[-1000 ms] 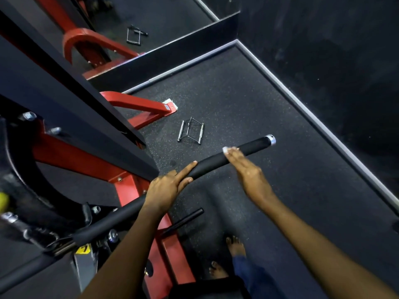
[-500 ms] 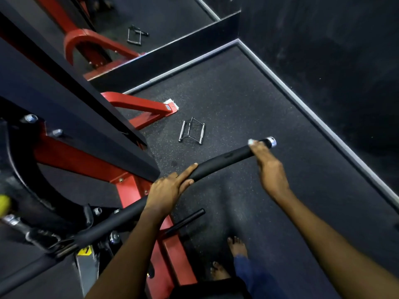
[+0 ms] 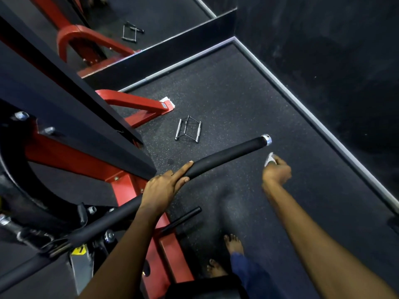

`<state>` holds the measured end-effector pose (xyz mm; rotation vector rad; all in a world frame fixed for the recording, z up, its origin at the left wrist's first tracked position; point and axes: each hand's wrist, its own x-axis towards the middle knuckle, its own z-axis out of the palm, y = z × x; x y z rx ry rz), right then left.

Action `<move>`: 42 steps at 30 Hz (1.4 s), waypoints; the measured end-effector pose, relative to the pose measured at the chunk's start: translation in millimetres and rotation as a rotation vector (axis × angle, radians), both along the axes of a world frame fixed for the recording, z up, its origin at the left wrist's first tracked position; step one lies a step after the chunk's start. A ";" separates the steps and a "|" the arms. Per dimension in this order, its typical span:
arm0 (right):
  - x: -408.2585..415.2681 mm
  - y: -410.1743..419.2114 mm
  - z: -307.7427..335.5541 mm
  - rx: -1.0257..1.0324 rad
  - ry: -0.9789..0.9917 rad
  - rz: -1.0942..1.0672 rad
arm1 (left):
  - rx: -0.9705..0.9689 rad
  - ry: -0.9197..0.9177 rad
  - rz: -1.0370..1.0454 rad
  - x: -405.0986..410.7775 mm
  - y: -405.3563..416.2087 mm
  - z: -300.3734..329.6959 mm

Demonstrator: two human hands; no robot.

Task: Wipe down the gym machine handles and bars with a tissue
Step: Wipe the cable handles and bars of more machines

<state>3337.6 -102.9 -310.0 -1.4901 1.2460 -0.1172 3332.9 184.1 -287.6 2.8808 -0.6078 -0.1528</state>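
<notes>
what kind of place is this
Most likely a gym. A red-framed weight machine carries a long foam-padded bar, a chrome cable-attachment handle lies on the floor, and the speckled rubber flooring is typical of gyms.

A gym floor: speckled black rubber flooring (image 3: 248, 100) underfoot and a red steel machine frame (image 3: 121, 186) just beside the left hand (image 3: 160, 190). A chrome cable-row handle (image 3: 188, 131) lies on the floor beyond that hand, past the padded black bar (image 3: 226, 154) it holds.

One padded bar (image 3: 226, 155), one tissue (image 3: 269, 159), two hands, one floor handle (image 3: 188, 131).
</notes>
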 end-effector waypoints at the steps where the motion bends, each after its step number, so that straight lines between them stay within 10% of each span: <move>1: 7.9 -4.8 -3.0 0.174 -0.008 -0.056 | -0.006 -0.004 0.000 0.4 -0.3 0.5; 7: 19.8 47.9 16.3 0.744 -0.084 -0.037 | -0.004 -0.015 -0.003 1.3 0.4 -0.1; 17: 12.4 14.6 43.3 0.447 -0.054 0.089 | -0.014 -0.035 -0.026 4.0 4.4 -5.4; 22: 5.1 86.7 44.1 0.989 -0.017 -0.058 | -0.004 -0.066 -0.035 2.3 2.4 -1.4; 29: 19.7 38.7 70.9 0.773 -0.201 -0.371 | -0.015 0.039 0.015 -8.0 15.4 3.1; 35: 3.1 98.6 46.8 0.816 0.002 0.010 | 0.025 0.070 0.031 -11.4 18.5 4.5; 42: 19.2 41.4 47.1 0.864 -0.103 -0.173 | 0.102 0.120 0.042 -12.9 22.2 10.1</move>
